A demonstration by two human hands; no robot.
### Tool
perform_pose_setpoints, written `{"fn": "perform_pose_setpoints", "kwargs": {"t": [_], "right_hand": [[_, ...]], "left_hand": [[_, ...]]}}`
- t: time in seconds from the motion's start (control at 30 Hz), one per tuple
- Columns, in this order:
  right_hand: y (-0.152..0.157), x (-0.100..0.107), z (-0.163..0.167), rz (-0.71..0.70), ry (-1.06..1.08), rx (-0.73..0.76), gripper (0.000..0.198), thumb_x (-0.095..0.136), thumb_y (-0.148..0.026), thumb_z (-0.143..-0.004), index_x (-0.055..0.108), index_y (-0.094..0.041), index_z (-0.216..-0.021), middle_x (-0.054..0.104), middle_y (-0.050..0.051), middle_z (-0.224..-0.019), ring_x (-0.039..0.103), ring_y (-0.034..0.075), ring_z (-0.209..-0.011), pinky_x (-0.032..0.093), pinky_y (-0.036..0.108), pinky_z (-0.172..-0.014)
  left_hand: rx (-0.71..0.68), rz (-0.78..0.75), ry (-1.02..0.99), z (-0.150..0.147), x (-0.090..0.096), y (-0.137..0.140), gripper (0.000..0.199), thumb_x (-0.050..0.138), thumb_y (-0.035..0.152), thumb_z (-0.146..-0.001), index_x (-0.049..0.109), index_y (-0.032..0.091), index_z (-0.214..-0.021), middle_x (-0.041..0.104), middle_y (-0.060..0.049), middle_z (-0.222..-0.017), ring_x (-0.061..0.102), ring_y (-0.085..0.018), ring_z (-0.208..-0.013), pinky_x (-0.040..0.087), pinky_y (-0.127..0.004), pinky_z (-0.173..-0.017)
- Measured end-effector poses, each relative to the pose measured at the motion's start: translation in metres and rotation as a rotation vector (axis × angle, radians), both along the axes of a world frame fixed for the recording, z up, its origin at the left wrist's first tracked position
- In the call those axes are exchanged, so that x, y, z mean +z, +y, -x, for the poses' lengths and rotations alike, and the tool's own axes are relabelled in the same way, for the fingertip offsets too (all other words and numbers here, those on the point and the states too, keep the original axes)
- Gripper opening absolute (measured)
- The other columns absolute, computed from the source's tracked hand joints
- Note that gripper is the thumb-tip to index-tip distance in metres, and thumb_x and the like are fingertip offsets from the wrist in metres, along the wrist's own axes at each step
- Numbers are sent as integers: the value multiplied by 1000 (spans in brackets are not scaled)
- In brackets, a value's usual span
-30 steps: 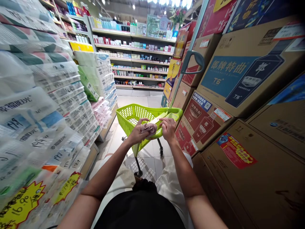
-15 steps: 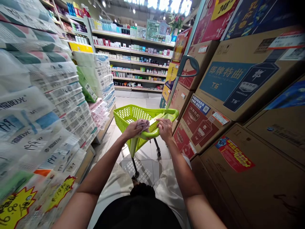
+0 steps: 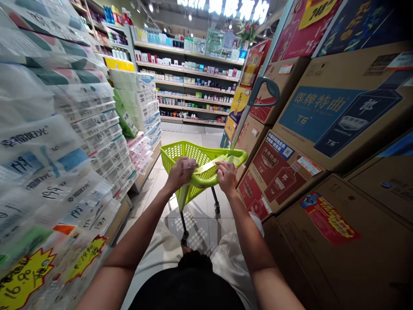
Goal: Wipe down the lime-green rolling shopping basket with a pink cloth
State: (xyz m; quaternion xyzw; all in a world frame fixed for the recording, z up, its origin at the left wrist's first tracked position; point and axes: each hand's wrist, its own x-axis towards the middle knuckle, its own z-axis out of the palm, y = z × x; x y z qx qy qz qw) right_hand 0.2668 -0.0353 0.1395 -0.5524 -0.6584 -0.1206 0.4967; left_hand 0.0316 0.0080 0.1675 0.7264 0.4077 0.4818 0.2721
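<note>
A lime-green shopping cart [image 3: 185, 194] with a perforated basket stands just in front of my legs. My left hand [image 3: 180, 173] is closed on a crumpled greyish-purple cloth [image 3: 192, 164], mostly hidden by the fingers, at the left end of the cart's handle. Around the near rail of the green handle [image 3: 208, 181], my right hand [image 3: 226, 174] has its fingers wrapped. A pale yellow-green flat panel [image 3: 206, 165] lies between the two hands, behind the rail.
Stacked plastic-wrapped paper packs [image 3: 97, 125] line the left side. Cardboard cartons [image 3: 316, 112] rise close on the right, with a pole bearing a grey loop handle [image 3: 266, 91] before them. Shelves of small goods [image 3: 193, 77] stand across the far end, beyond the tiled floor [image 3: 190, 128].
My left hand has drawn back a little and turned, with less of the cloth showing. My right hand stays on the handle. The whole view has shifted slightly.
</note>
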Motion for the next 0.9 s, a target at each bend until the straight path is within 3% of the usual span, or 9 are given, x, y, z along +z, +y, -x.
{"fn": "perform_pose_setpoints", "kwargs": {"t": [0.1, 0.17, 0.23, 0.37, 0.47, 0.6, 0.67, 0.77, 0.9], "right_hand": [[-1, 1, 1, 6, -1, -15, 27, 46, -15, -91, 66, -25, -75, 78, 1, -115, 58, 26, -117, 33, 47, -110], [-1, 2, 1, 4, 0, -12, 26, 47, -15, -91, 65, -24, -74, 78, 1, -115, 58, 26, -117, 33, 48, -109], [-1, 1, 2, -2, 10, -12, 26, 47, -15, -90, 64, -24, -73, 78, 2, -115, 57, 27, -116, 34, 48, -108], [-1, 0, 1, 6, 20, -19, 27, 46, -14, -89, 65, -24, -74, 77, 3, -115, 57, 27, -113, 34, 48, -107], [-2, 0, -1, 21, 9, -11, 27, 46, -15, -90, 66, -24, -75, 76, 3, -115, 56, 27, -116, 34, 48, -107], [0, 3, -2, 44, 2, 14, 26, 47, -16, -91, 67, -25, -76, 76, 3, -117, 56, 28, -119, 34, 48, -109], [1, 4, -1, 50, 7, 12, 26, 47, -16, -91, 67, -25, -76, 77, 2, -117, 56, 28, -119, 33, 48, -110], [3, 4, -3, 38, 17, -3, 27, 46, -15, -90, 65, -25, -73, 78, 2, -117, 57, 28, -119, 32, 48, -110], [1, 3, -11, 1, 14, 7, 29, 44, -14, -89, 63, -25, -70, 79, 0, -115, 59, 26, -115, 34, 47, -108]], "left_hand": [[76, -44, 251, -3, -5, 19, 43, 60, 61, -91, 73, 21, -102, 72, -11, -106, 64, -28, -106, 50, -39, -93], [100, 8, 288, -4, -1, 26, 42, 53, 56, -96, 76, 21, -101, 74, -10, -105, 64, -27, -104, 49, -37, -93], [17, 24, 308, -9, 8, 19, 40, 52, 52, -98, 79, 23, -100, 77, -8, -101, 65, -24, -95, 47, -36, -91], [-199, -126, 365, -24, 21, -18, 41, 55, 56, -96, 81, 25, -91, 77, -5, -94, 62, -24, -94, 46, -35, -89], [-79, -91, 439, -26, 21, -23, 43, 55, 61, -95, 82, 28, -97, 78, -6, -96, 61, -27, -101, 46, -34, -80], [108, 98, 526, -14, 17, 13, 47, 51, 65, -96, 81, 34, -115, 78, -5, -110, 63, -31, -105, 45, -35, -79], [167, 168, 565, -13, 19, 29, 51, 52, 69, -94, 82, 33, -114, 78, -8, -108, 64, -33, -103, 45, -36, -80], [138, 184, 621, -23, 24, 32, 50, 58, 70, -90, 84, 29, -100, 76, -9, -94, 64, -32, -96, 46, -36, -82], [13, 81, 607, -35, 19, 17, 43, 60, 64, -90, 82, 27, -85, 73, -9, -85, 60, -31, -99, 45, -36, -84]]}}
